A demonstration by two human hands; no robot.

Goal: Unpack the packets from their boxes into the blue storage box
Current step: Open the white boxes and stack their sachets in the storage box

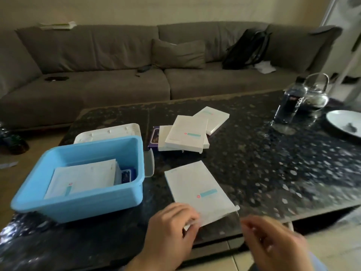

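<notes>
A living room: dark speckled table, long grey sofa behind it.

The table has a glossy black, stone-patterned top. At its far right corner stand a clear plastic water bottle and, just behind it, a glass teapot with a looped handle; near them a white plate sits at the right edge, holding something small and dark. The sofa carries a loose cushion in the middle, a black backpack leaning on the backrest to the right, white paper beside it, a dark remote-like object on the seat, and papers on top of the backrest at left.
</notes>
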